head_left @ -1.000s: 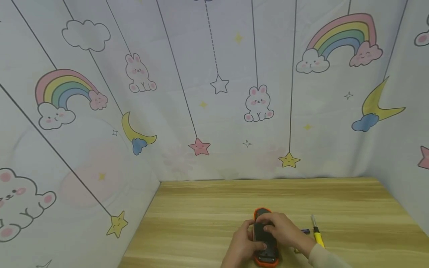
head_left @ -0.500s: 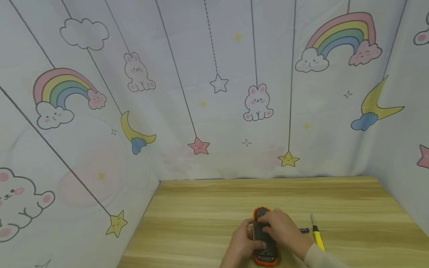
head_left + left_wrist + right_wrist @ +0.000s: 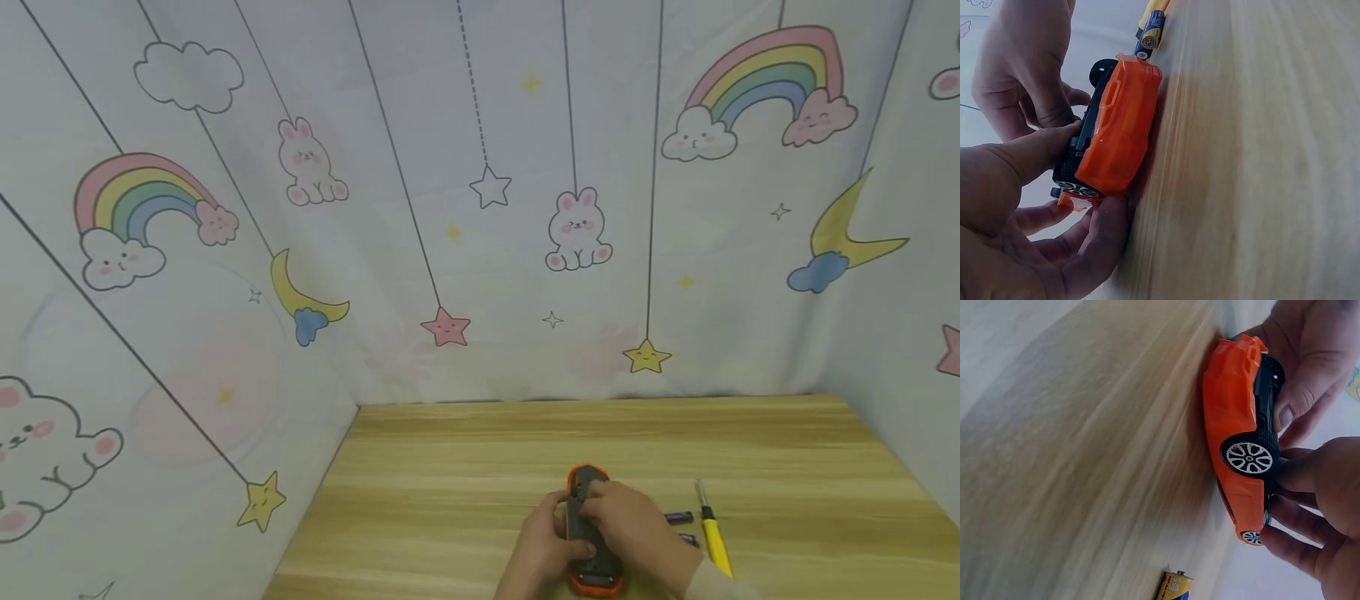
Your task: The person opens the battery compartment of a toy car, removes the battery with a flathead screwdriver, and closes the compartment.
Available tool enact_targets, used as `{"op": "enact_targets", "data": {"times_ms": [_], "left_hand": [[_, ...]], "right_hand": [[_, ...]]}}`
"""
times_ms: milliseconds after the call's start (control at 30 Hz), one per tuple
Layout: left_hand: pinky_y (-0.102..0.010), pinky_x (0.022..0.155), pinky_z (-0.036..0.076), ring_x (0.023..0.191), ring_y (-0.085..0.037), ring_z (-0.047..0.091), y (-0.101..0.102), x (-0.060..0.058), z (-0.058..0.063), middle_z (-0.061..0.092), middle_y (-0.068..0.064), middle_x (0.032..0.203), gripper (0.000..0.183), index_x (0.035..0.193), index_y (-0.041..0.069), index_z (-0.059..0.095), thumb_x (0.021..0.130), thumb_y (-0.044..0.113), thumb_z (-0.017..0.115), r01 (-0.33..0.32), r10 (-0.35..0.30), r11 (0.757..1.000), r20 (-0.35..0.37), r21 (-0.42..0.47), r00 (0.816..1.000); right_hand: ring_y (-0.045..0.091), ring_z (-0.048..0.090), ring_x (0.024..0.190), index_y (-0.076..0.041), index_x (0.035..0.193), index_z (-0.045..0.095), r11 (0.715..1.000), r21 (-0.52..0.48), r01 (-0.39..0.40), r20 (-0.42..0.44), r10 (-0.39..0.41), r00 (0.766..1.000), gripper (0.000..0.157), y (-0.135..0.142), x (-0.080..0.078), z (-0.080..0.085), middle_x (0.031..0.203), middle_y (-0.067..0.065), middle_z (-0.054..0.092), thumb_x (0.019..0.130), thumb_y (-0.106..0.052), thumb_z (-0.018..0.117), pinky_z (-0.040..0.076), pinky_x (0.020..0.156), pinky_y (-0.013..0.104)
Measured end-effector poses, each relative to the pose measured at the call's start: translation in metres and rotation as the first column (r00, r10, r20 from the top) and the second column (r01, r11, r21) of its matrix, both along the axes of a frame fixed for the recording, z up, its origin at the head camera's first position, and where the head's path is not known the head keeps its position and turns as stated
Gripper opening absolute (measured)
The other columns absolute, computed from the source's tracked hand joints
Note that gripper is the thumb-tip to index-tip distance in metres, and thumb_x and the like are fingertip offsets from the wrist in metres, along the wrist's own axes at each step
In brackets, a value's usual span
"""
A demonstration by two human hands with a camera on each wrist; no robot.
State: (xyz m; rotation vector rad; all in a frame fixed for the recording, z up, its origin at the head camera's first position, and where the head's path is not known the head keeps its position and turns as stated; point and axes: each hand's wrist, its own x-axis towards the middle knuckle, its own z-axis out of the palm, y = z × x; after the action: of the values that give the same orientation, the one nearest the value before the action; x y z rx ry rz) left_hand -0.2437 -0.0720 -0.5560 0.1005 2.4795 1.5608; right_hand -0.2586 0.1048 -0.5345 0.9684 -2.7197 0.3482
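Observation:
An orange toy car [image 3: 597, 579] lies upside down on the table, black underside up. My left hand [image 3: 542, 537] grips it from the left, thumb on the underside and fingers around the orange side, as the left wrist view shows. From the right, my right hand [image 3: 636, 523] bends over the far half of the underside with curled fingers. Its fingertips touch the black base close to a wheel [image 3: 1249, 457]; I cannot tell whether they pinch something there. Two batteries lie right of the car, a purple-looking one [image 3: 678, 517] and another [image 3: 689, 540] partly behind my right wrist.
A screwdriver [image 3: 716, 542] with a yellow handle lies right of the batteries, its metal tip pointing away from me. The wood-grain table [image 3: 450, 467] meets a white cloth backdrop [image 3: 510, 367] with printed cartoons at the back and sides.
My right hand has shifted slightly on the underside, its fingers more curled, and its wrist now exposes the second battery. My left hand keeps its grip; the car stays in place.

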Motion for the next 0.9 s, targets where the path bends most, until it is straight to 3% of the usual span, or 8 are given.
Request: {"op": "enact_targets", "data": {"times_ms": [167,233,333,433,567,667,800,900], "left_hand": [[-0.034,0.071,0.051,0.072,-0.013,0.062,0.000,0.000,0.002,0.068,0.002,0.079,0.075,0.141,0.012,0.056,0.073,0.007,0.088,-0.004,0.004,1.000,-0.018,-0.001,1.000],[-0.034,0.071,0.051,0.072,-0.013,0.062,0.000,0.000,0.001,0.068,0.002,0.079,0.076,0.141,0.011,0.055,0.073,0.006,0.088,-0.006,0.006,1.000,-0.019,0.004,1.000],[-0.035,0.072,0.052,0.074,-0.014,0.063,0.001,0.000,0.000,0.068,0.001,0.082,0.078,0.144,0.009,0.053,0.074,0.006,0.087,-0.012,0.012,1.000,0.002,0.025,1.000],[-0.039,0.077,0.055,0.077,-0.016,0.064,0.001,0.001,-0.003,0.067,0.000,0.086,0.081,0.148,0.007,0.049,0.076,0.008,0.087,-0.024,0.022,0.997,0.042,0.068,0.999],[-0.048,0.084,0.057,0.085,-0.020,0.068,0.000,0.003,-0.005,0.069,-0.003,0.090,0.081,0.149,-0.005,0.043,0.082,0.014,0.085,-0.034,0.027,0.993,0.066,0.111,0.997],[-0.046,0.080,0.060,0.086,-0.023,0.072,-0.002,0.002,-0.006,0.073,-0.007,0.091,0.059,0.135,-0.012,0.056,0.090,0.019,0.077,-0.016,0.003,0.986,0.074,0.164,0.997],[-0.033,0.063,0.060,0.074,-0.019,0.073,-0.004,0.000,-0.009,0.075,-0.007,0.088,0.029,0.113,-0.005,0.072,0.097,0.019,0.067,-0.035,0.011,0.978,0.117,0.205,0.993],[-0.027,0.057,0.056,0.069,-0.013,0.069,-0.004,-0.003,-0.008,0.072,-0.004,0.084,0.023,0.109,-0.003,0.072,0.096,0.015,0.068,-0.081,0.054,0.979,0.146,0.185,0.988]], "right_hand": [[0.013,0.061,0.078,-0.019,0.085,0.073,0.996,0.082,-0.025,-0.054,0.029,0.998,0.015,-0.002,0.006,-0.004,0.088,-0.007,0.061,0.077,-0.021,0.085,0.056,0.066,0.033],[0.012,0.059,0.078,-0.019,0.085,0.072,0.997,0.080,-0.018,-0.070,0.024,0.997,0.013,-0.003,0.009,-0.005,0.087,-0.007,0.060,0.080,-0.023,0.083,0.055,0.066,0.031],[0.007,0.054,0.077,-0.019,0.084,0.074,1.000,0.010,0.004,-0.059,-0.003,0.998,0.008,-0.003,0.013,-0.006,0.085,-0.011,0.058,0.087,-0.024,0.079,0.053,0.066,0.027],[0.004,0.050,0.076,-0.020,0.083,0.074,0.995,-0.092,0.030,0.008,-0.030,1.000,0.014,-0.002,0.017,-0.007,0.085,-0.014,0.056,0.094,-0.029,0.073,0.050,0.063,0.026],[0.007,0.057,0.085,-0.020,0.087,0.076,0.985,-0.157,0.065,0.105,-0.049,0.993,0.018,0.000,0.019,-0.009,0.094,-0.014,0.061,0.098,-0.033,0.069,0.053,0.068,0.030],[0.016,0.064,0.096,-0.017,0.092,0.078,0.984,-0.159,0.081,0.173,-0.053,0.983,0.027,0.002,0.018,-0.010,0.103,-0.008,0.068,0.101,-0.039,0.064,0.057,0.077,0.036],[0.020,0.065,0.098,-0.018,0.094,0.079,0.984,-0.157,0.084,0.250,-0.043,0.967,0.039,0.003,0.015,-0.011,0.106,-0.005,0.070,0.102,-0.048,0.057,0.056,0.081,0.039],[0.018,0.065,0.095,-0.018,0.099,0.079,0.981,-0.169,0.094,0.283,-0.043,0.958,0.041,0.003,0.012,-0.009,0.105,-0.007,0.068,0.099,-0.054,0.059,0.056,0.079,0.040]]}}
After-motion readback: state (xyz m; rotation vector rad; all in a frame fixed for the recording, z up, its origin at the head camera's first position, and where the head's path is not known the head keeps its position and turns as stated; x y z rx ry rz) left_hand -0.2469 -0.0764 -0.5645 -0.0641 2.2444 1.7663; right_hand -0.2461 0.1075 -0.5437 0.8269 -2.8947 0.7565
